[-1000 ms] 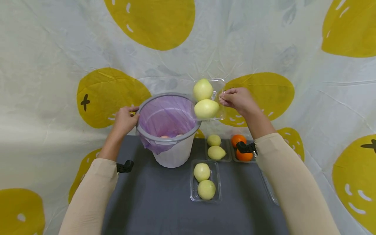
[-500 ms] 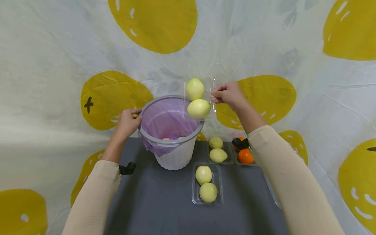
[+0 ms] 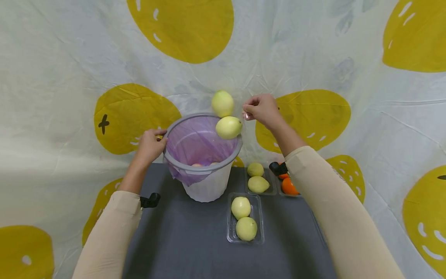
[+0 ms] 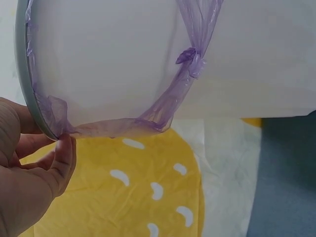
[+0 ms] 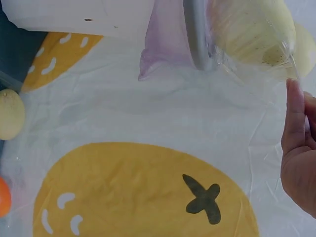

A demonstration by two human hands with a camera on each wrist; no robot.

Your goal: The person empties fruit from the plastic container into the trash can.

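Fingers (image 5: pixel 295 113) of the right hand (image 3: pixel 263 110) pinch the edge of a clear tray (image 5: pixel 252 54), its two fruits (image 3: pixel 228 128) in a row just to their left, above the right rim (image 3: pixel 239 145) of the bin (image 3: pixel 207 186), and the left hand (image 3: pixel 149 148), farther off, pinches the rim's left side.

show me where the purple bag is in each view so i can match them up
Head: the bag is just left of centre, lining the bucket and folded over its rim.
Left wrist: the bag hangs outside the bucket, mostly in the upper half, knotted right of centre.
Right wrist: the bag is at top centre, beside the rim.
Shared landmark: the grey rim.
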